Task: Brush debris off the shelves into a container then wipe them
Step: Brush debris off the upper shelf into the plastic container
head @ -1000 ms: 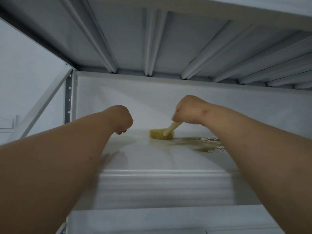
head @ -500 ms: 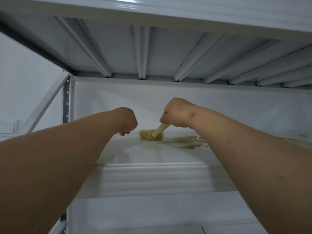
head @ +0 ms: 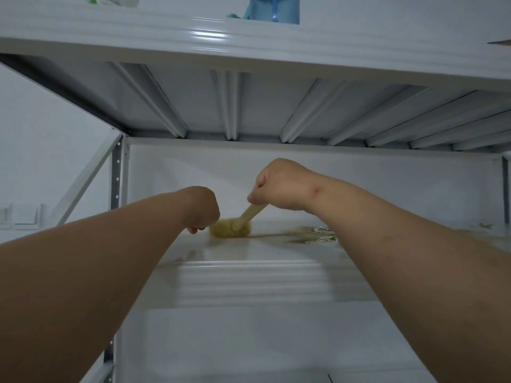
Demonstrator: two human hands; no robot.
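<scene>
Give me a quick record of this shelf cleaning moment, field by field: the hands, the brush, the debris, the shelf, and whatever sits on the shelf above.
right hand: grips the brush handle
brush: wooden handle, yellowish bristle head down on the shelf
left hand: fingers curled, beside the brush head; whether it holds anything cannot be told
debris: brownish patch with pale flecks, to the right of the brush
shelf: white metal, front edge blurred
shelf above: blue item at its edge
container: none visible
</scene>
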